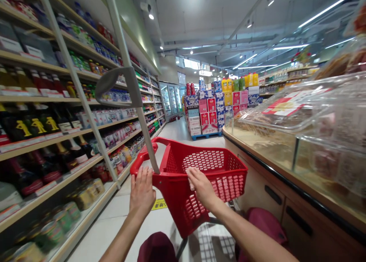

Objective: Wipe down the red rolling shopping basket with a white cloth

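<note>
A red plastic shopping cart [174, 193] with honeycomb holes in its basket stands right in front of me. A metal pole [148, 143] with a grey loop handle [132, 87] rises from its left end. My left hand [143, 189] lies against the cart's left corner, fingers stretched out and holding nothing. My right hand [202, 187] is at the near rim of the basket, its fingers bent over a small white cloth or tissue [190, 181] pressed to the red plastic. Most of the cloth is hidden under the fingers.
Shelves [64, 134] of bottles and cans run along the left. On the right stands a glass-edged counter [265, 155] with clear food packs [286, 102]. Stacked drink cartons [208, 115] are on a blue pallet ahead. A yellow floor sticker [159, 204] lies beside the cart.
</note>
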{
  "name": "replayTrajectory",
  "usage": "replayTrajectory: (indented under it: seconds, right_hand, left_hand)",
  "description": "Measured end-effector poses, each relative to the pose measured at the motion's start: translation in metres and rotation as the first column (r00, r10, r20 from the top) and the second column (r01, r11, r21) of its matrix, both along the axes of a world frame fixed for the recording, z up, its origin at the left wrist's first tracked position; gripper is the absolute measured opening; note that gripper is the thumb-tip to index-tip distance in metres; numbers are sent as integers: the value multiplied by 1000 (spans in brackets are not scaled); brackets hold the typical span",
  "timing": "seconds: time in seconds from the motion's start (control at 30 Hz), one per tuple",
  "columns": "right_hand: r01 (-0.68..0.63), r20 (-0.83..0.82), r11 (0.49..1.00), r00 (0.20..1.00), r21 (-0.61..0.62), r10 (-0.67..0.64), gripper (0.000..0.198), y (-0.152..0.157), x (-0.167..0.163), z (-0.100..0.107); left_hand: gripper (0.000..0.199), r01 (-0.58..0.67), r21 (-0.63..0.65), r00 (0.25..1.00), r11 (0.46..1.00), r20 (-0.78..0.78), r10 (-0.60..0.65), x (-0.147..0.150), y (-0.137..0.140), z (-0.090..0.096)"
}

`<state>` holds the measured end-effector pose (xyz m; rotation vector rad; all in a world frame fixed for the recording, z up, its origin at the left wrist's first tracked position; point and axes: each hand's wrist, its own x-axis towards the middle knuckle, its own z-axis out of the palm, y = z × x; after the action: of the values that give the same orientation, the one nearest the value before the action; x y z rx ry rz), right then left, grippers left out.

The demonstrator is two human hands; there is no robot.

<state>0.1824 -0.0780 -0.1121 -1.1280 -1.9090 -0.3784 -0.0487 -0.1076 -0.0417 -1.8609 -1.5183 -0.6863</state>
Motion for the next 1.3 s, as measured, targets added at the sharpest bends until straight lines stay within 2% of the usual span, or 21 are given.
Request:
replayTrajectory:
  seconds: [0.07,0.1,0.17,0.27,0.33,0.43,0.5,0.53,0.6,0.67,0.73,0.8,0.83,0.87,0.93,1.0,1.07,1.2,1.23,1.3]
  right_hand:
    - [-14,33,1000,999,15,14,53,1,-4,-3]
    - [13,34,1000,999,15,-14,54,2,5,-8]
    - [116,22,993,993,-7,-116,55,3,42,-19]
    - [345,-16,934,937,-97,-348,57,4,102,-31]
    - [402,-15,907,913,-126,-407,57,3,114,-32]
    - [283,46,957,959,-69,-280,56,3,86,-28]
    - [174,91,984,981,-40,-170,55,4,67,-25]
    - [148,102,988,985,-46,-142,54,4,66,-24]
    - [177,98,979,981,-96,-168,52,4,85,-24]
    - [294,66,941,956,-170,-287,48,5,125,-27]
    - [432,5,870,896,-238,-443,46,5,164,-31]
    - [499,-29,821,850,-277,-526,46,6,180,-35]
    - [493,-33,826,853,-274,-520,47,6,177,-37]
    - [459,-30,851,876,-254,-481,50,7,168,-39]
    - [322,-15,929,944,-182,-330,54,8,141,-43]
    - [161,-2,981,987,-112,-162,55,10,123,-44]
    - [121,-43,988,991,-96,-125,53,10,123,-42]
    - [300,-261,937,904,-180,-340,53,8,133,-30]
    - [279,-272,941,906,-192,-324,53,6,125,-26]
    - [117,-217,977,964,-177,-155,54,2,94,-19]
  left_hand:
    - [59,3,-10,1000,1000,-11,-4,-2,0,1]
    - [59,5,-19,1000,1000,-13,-5,-3,-1,1]
    - [59,8,-35,1000,999,-8,-9,-5,-2,2]
    - [56,17,1,1000,1000,10,-17,0,-4,2]
    - [55,42,70,999,997,9,-42,10,-6,3]
    - [56,129,100,991,987,-54,-124,33,-9,6]
    - [55,156,14,983,988,-98,-154,46,-9,6]
    - [53,147,-42,982,988,-110,-151,51,-7,5]
    - [52,116,-138,983,984,-125,-133,54,-4,1]
    - [53,99,-175,983,980,-136,-124,53,-1,-3]
    - [54,91,-170,984,981,-139,-115,52,1,-5]
    - [54,76,-164,985,983,-140,-99,52,1,-5]
    - [53,67,-165,986,984,-142,-91,53,1,-5]
    - [53,60,-168,986,984,-147,-85,54,0,-4]
    - [53,51,-180,984,982,-159,-80,54,-1,-2]
    - [54,46,-194,983,980,-168,-80,54,-2,-1]
    - [55,44,-206,982,978,-173,-80,54,-2,-1]
    - [56,24,-209,983,978,-172,-61,57,-2,-4]
    - [56,14,-208,984,978,-170,-50,58,-2,-5]
    - [56,-5,-206,985,978,-169,-31,59,-2,-6]
